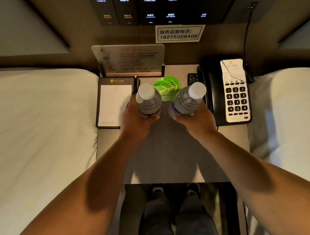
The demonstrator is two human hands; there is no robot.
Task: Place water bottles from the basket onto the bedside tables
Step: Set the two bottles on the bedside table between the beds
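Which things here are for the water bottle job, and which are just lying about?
For the job: left bottle, right bottle, left hand, right hand, bedside table.
Just lying about: notepad, phone, green card, info stand.

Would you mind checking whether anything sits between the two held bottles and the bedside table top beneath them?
Nothing visible blocks them. The left hand and right hand hold each water bottle over bare table; notepad, green card and telephone lie off to the sides.
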